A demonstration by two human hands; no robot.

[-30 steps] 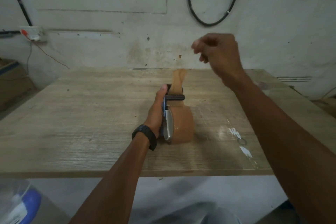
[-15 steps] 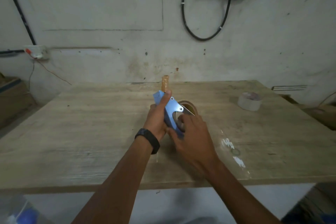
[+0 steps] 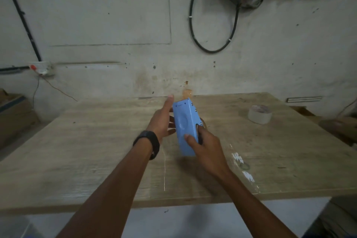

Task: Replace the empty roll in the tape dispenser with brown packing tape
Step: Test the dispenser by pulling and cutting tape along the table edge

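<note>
A light blue tape dispenser is held upright above the middle of the wooden table, its flat blue side facing me. A short end of brown packing tape sticks up from its top. My right hand grips the dispenser's lower right side, thumb on the blue face. My left hand, with a black wristband, is at the dispenser's left side with its fingers spread behind it. The brown roll inside is mostly hidden by the blue body. An empty whitish roll core lies on the table at the right.
The table's front edge runs across the lower view. White paint marks and a small ring lie on the table near my right forearm. A cardboard box stands at the left; a wall with cables is behind.
My right hand came down from the air and took hold of the dispenser. The dispenser was lifted and turned so its blue side faces me. My left hand's grip has loosened.
</note>
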